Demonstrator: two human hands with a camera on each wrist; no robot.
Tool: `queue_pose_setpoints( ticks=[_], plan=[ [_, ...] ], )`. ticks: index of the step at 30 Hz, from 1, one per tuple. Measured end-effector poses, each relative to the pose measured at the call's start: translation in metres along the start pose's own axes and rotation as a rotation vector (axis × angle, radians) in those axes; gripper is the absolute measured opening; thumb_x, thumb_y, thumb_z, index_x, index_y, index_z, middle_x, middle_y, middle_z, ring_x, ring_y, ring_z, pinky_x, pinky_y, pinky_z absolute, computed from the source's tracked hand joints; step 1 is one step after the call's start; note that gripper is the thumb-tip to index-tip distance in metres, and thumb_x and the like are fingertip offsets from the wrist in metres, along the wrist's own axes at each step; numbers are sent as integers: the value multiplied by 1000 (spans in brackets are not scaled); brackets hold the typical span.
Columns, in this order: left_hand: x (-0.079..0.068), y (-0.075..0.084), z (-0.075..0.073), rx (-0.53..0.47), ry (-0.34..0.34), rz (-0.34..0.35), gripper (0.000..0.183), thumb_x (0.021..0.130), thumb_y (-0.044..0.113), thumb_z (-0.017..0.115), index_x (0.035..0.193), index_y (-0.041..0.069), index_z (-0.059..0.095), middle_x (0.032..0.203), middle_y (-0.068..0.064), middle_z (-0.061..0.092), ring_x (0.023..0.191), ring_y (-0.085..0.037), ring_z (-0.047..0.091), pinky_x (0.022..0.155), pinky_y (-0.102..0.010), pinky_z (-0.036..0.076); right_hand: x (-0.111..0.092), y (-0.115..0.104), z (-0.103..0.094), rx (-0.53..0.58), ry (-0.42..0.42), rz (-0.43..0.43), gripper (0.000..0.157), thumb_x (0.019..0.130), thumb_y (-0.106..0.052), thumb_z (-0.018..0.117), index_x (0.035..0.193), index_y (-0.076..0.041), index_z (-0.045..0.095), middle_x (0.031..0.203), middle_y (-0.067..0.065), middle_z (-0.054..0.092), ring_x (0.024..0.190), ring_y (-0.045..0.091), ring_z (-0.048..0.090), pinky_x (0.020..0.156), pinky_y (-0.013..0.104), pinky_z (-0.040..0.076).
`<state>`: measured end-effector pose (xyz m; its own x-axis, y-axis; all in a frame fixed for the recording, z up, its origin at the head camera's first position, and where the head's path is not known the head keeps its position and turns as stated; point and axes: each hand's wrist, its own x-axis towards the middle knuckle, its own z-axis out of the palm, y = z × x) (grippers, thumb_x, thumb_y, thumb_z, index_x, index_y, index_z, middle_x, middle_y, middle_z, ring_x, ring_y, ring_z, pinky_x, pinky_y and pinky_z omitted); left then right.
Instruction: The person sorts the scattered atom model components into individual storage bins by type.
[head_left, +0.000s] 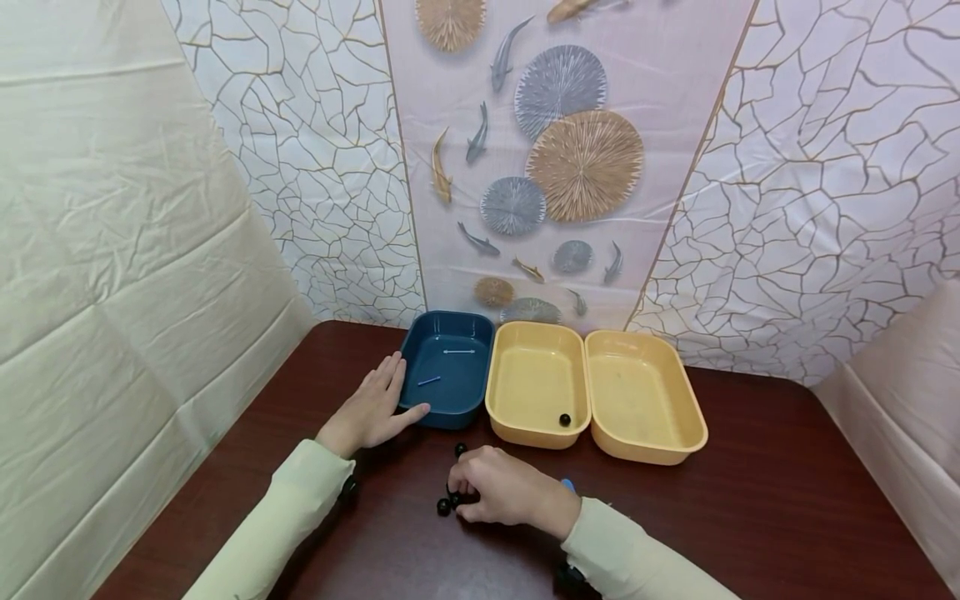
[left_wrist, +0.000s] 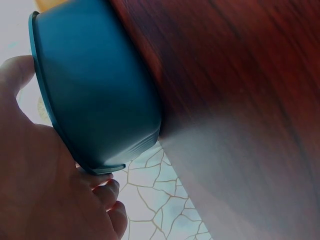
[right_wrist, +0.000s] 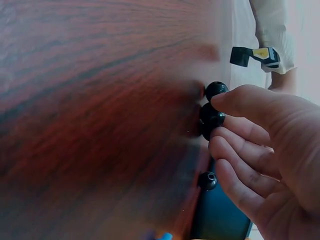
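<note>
My left hand (head_left: pixel 372 410) rests along the left side of the dark blue tray (head_left: pixel 417 420), thumb over its near rim and fingers fairly straight. Inside that tray lie a pale stick with thicker ends (head_left: pixel 459 352) and a short blue stick (head_left: pixel 429 381). On the table, my right hand (head_left: pixel 504 487) curls over several round black beads. Its thumb and index finger pinch at a black bead (right_wrist: pixel 213 115) in the cluster. Another bead (right_wrist: pixel 216 90) is right at the thumb tip. A holed bead (right_wrist: pixel 206 181) stands apart, near the curled fingers and the blue tray.
A yellow tray (head_left: pixel 498 429) beside the blue one holds one black bead (head_left: pixel 565 420). To its right stands a second yellow tray (head_left: pixel 693 437). A small bright blue object (head_left: pixel 567 484) shows behind my right wrist. Patterned cloth (head_left: pixel 675 321) hangs at the table's back edge.
</note>
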<state>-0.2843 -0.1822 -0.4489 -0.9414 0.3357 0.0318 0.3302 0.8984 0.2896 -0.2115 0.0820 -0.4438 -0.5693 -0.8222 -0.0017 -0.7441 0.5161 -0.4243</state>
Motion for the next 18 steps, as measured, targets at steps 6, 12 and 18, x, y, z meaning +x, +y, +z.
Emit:
queue_pose_setpoints(
  ticks=[6,12,18],
  plan=[
    [0,0,0,-3,1,-2,103,102,68,47,167,-4,13,177,-22,10,165,-41,13,134,-59,16,0,1,5,-18,-5,-10,12,88,-15,84,98,-15,78,89,-7,70,77,-5,61,69,8,49],
    [-2,2,-1,-2,-6,-4,103,102,68,47,167,-4,13,178,-22,9,165,-41,13,134,-59,16,-2,3,3,-2,-1,-8,14,88,-15,84,101,-15,78,91,-7,72,78,-7,61,69,7,50],
    [-3,2,-2,-5,8,1,102,103,67,48,167,-6,15,177,-23,11,165,-43,14,133,-60,17,-5,1,-13,19,3,15,12,89,-15,84,99,-15,77,91,-6,72,79,-4,62,72,10,53]
  ],
)
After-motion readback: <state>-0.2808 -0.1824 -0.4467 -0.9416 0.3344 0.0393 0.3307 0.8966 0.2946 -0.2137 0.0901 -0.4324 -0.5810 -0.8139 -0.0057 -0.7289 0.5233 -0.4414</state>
